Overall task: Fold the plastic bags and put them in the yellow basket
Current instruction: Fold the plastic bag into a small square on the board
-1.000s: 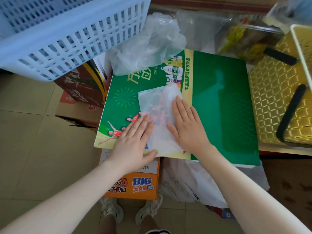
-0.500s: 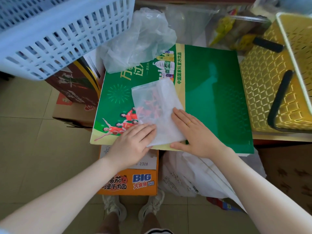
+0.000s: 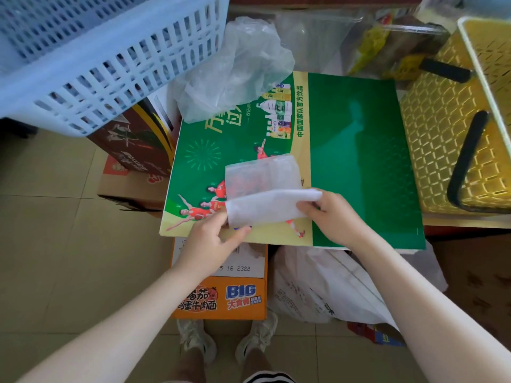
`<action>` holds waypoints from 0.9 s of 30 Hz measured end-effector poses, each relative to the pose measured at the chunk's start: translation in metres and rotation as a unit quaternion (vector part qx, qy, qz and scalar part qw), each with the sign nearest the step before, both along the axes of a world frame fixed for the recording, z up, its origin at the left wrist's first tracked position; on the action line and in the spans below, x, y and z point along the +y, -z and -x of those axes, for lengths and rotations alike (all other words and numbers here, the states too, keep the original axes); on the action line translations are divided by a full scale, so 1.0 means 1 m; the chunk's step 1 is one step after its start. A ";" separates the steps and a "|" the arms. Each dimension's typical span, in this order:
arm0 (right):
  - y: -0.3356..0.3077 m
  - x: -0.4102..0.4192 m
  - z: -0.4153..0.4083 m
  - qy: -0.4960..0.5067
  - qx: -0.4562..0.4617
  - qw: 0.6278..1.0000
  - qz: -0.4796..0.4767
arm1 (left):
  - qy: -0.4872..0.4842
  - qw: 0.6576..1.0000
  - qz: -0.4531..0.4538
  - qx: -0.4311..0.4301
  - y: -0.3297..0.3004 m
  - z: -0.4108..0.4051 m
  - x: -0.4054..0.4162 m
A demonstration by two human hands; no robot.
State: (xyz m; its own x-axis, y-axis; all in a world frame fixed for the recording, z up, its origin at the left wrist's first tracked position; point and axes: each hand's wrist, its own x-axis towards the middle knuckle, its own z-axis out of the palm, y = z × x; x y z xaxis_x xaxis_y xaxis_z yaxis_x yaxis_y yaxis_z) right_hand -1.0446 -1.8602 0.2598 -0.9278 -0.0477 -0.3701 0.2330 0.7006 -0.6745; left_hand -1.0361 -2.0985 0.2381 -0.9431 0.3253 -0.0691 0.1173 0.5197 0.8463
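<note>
1. Head view: one translucent plastic bag (image 3: pixel 262 186) lies on one green box (image 3: pixel 356 161), near its front edge; bare green surface to the right.
2. Left hand (image 3: pixel 213 239) pinches the bag's near-left corner; right hand (image 3: pixel 329 214) pinches its near-right corner, flap raised.
3. One crumpled bag (image 3: pixel 237 70) overhangs the box's far-left corner.
4. One yellow basket (image 3: pixel 434 128) stands just right of the box, with two black handles.
5. One blue basket (image 3: pixel 91 51) at upper left.

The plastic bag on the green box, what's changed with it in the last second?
Both hands went from pressing the plastic bag flat to pinching its near edge, left hand at the left corner, right hand at the right, and lifting it up and away to fold it over. The bag's far part, the green box, the crumpled bag and the yellow basket have stayed put.
</note>
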 end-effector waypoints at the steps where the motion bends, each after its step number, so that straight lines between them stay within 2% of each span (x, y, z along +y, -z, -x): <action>1: 0.002 -0.003 0.005 0.007 -0.007 1.000 -0.016 | -0.034 0.999 0.006 -0.003 0.000 0.002 0.004; 4: 0.000 -0.013 0.021 0.025 -0.019 0.998 -0.060 | -0.088 0.995 0.050 0.022 -0.001 0.011 0.015; 8: -0.003 -0.023 0.042 0.023 -0.039 0.985 -0.166 | -0.101 0.986 0.125 0.045 -0.008 0.022 0.022; 12: -0.008 -0.031 0.057 0.007 0.004 0.973 -0.230 | -0.108 0.980 0.159 0.051 -0.011 0.027 0.024; 16: -0.005 -0.039 0.063 0.027 0.027 0.974 -0.225 | -0.139 0.975 0.166 0.047 -0.010 0.032 0.022; 21: 0.005 -0.040 0.058 0.108 0.012 0.966 -0.236 | -0.139 0.956 0.254 0.047 -0.013 0.036 0.023; 22: 0.006 -0.041 0.057 0.113 0.016 0.962 -0.246 | -0.128 0.952 0.268 0.078 -0.010 0.036 0.023; 24: 0.009 -0.044 0.056 0.114 0.028 0.954 -0.275 | -0.080 0.930 0.299 0.199 -0.005 0.037 0.021; 25: 0.011 -0.046 0.054 0.112 0.039 0.949 -0.291 | -0.034 0.916 0.308 0.255 -0.002 0.039 0.020; 27: 0.014 -0.049 0.051 0.097 0.061 0.938 -0.326 | 0.074 0.895 0.319 0.302 0.003 0.044 0.020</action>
State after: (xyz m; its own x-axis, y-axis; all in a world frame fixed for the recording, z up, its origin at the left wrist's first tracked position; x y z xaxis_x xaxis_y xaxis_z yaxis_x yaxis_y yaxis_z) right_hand -1.0959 -1.9097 0.2461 -0.9328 0.3270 -0.1516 0.3484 0.9259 -0.1464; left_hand -1.0800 -2.0786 0.2352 -0.8209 0.5262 0.2218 0.5610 0.8157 0.1411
